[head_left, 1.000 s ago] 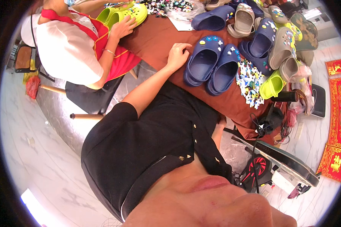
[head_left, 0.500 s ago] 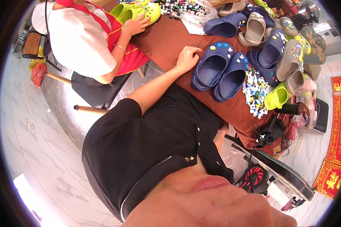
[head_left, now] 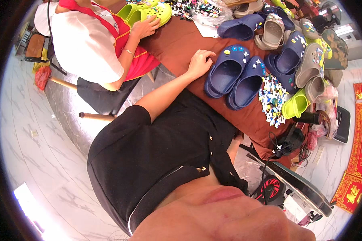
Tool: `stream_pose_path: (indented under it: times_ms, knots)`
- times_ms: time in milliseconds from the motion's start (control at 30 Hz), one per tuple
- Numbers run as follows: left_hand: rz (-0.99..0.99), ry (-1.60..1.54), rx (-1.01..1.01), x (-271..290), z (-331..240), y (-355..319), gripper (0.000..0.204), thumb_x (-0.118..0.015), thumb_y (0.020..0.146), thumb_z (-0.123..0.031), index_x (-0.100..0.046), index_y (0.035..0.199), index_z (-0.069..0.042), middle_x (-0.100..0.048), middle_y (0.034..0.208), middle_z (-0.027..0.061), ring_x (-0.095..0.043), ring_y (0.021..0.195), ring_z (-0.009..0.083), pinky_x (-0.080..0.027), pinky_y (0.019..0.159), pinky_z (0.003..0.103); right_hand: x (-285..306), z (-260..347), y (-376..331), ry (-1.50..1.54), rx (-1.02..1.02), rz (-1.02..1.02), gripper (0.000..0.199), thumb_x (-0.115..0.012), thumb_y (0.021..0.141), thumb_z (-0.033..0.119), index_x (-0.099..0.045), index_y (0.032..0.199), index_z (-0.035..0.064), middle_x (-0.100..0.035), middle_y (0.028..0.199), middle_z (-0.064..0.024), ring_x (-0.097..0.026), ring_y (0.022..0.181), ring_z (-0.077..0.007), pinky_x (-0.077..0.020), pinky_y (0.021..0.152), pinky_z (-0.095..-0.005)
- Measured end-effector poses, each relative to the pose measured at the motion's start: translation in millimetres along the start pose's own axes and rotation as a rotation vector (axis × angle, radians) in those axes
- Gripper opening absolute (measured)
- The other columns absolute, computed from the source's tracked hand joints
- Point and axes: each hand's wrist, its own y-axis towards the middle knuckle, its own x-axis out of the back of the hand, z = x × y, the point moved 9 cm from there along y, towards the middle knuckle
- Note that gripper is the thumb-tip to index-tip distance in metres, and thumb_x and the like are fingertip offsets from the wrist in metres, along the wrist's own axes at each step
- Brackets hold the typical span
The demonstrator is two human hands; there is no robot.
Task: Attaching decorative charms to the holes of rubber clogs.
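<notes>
My left hand (head_left: 201,64) rests on the brown cloth of the table (head_left: 175,50), fingers loosely bent and nothing in them. Just right of it stands a pair of navy clogs (head_left: 227,72), with small colourful charms on their toes. The fingertips are close to the left clog; I cannot tell whether they touch it. Of my right arm only a strip of skin (head_left: 233,150) shows by the table's near edge, and the fingers are hidden. A heap of white, blue and yellow charms (head_left: 272,102) lies right of the pair, by a small lime clog (head_left: 295,104).
At the left sits a person in a white and red top (head_left: 86,44), one hand on lime clogs (head_left: 161,14). More navy and grey clogs (head_left: 272,30) crowd the table's far right. Dark charms (head_left: 189,9) are spread at the back. A black fan (head_left: 271,186) stands below the table.
The view has shifted very slightly, so the table's things sit a little further right and lower. My left hand and the clogs keep their places.
</notes>
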Motion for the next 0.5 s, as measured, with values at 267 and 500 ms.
stream_pose_path:
  times_ms: [267, 500]
  knots:
    - [0.006, -0.023, 0.017, 0.3, -0.8, 0.4, 0.023, -0.059, 0.079, -0.005, -0.071, 0.099, -0.005, -0.07, 0.099, 0.0122, -0.061, 0.103, 0.0315, -0.048, 0.094, 0.042, -1.4, 6.7, 6.5, -0.071, 0.04, -0.017, 0.028, -0.057, 0.089, 0.001, -0.065, 0.115, -0.0071, -0.068, 0.116, -0.0138, -0.063, 0.106, -0.0302, -0.0499, 0.093, -0.0401]
    - [-0.032, -0.041, -0.015, 3.4, -3.0, -0.7, 0.023, -0.059, 0.079, -0.002, -0.071, 0.098, -0.004, -0.071, 0.099, 0.0125, -0.064, 0.101, 0.0308, -0.049, 0.093, 0.04, 10.4, 13.8, 4.5, -0.165, 0.067, -0.035, 0.029, -0.057, 0.089, 0.002, -0.065, 0.115, -0.007, -0.068, 0.116, -0.0141, -0.063, 0.106, -0.0303, -0.05, 0.093, -0.0402]
